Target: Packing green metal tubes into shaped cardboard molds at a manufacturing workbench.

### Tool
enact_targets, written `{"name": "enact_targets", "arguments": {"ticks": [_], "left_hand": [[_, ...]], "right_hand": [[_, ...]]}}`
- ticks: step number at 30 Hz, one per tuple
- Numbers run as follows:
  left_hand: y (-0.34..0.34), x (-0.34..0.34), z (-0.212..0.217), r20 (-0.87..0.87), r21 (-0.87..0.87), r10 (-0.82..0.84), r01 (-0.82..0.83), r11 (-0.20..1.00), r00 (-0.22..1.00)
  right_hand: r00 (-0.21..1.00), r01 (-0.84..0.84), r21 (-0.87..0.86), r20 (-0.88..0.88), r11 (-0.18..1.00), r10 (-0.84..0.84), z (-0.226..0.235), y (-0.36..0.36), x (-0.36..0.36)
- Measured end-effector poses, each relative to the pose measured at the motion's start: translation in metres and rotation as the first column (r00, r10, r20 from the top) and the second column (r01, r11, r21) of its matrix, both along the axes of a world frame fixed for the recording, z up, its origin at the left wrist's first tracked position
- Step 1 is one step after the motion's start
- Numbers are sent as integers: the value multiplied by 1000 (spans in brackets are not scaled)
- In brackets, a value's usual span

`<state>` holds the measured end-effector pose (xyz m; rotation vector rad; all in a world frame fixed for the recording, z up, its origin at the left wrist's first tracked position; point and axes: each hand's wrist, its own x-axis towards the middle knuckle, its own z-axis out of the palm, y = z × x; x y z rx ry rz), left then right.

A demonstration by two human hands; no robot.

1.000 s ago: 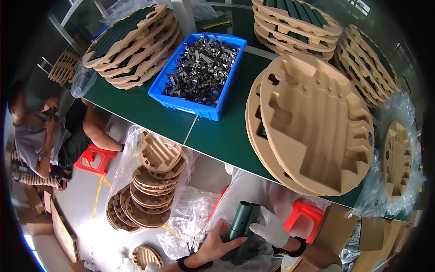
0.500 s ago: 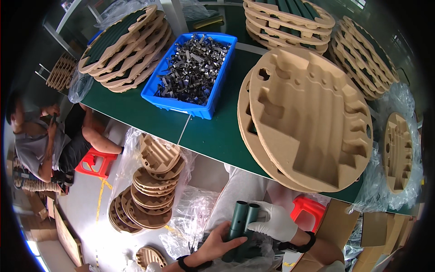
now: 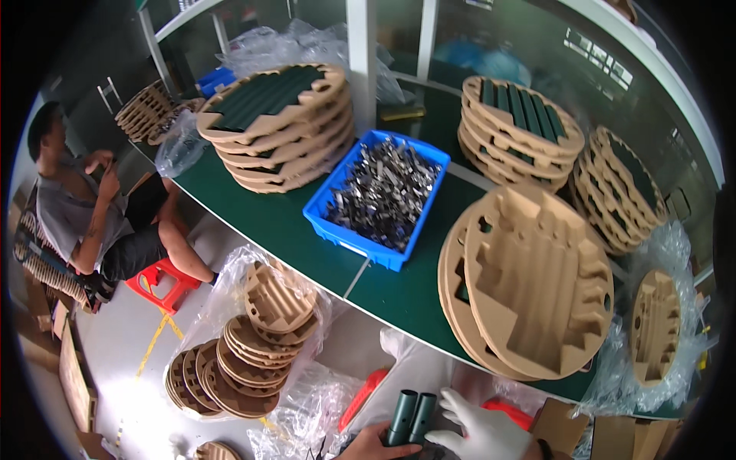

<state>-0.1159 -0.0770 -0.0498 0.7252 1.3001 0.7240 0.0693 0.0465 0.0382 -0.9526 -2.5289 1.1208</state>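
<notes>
Two dark green tubes [image 3: 403,414] stand side by side at the bottom centre, their hollow ends pointing up. My bare left hand [image 3: 374,445] is closed around their lower part, which runs out of the picture. Just right of them, my right hand [image 3: 489,433] wears a white glove. Its fingers are spread, with nothing held between them, and the thumb side lies close to the tubes; whether it touches them I cannot tell.
A blue bin [image 3: 360,247] of small metal clips stands on the green table [image 3: 261,238]. Moulded brown trays [image 3: 529,307] lean at its right; stacked trays with green tubes [image 3: 268,103] stand behind. More trays [image 3: 257,379] rest on the floor. A seated person [image 3: 84,207] is at far left.
My right hand has let go of the tubes and opened beside them. My left hand keeps its hold. The view has tilted up, so the table and hands appear lower.
</notes>
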Motion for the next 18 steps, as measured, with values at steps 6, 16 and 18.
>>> {"name": "enact_targets", "arguments": {"ticks": [6, 16, 18], "left_hand": [[0, 19, -31, 186, 285, 105, -156, 946, 977], [-6, 18, -42, 160, 350, 166, -213, 912, 973], [-13, 11, -40, 177, 284, 184, -229, 931, 967]], "right_hand": [[987, -24, 357, 157, 934, -35, 200, 35, -74], [786, -304, 495, 613, 814, -79, 63, 265, -243], [825, -396, 536, 565, 746, 32, 44, 250, -253]]}}
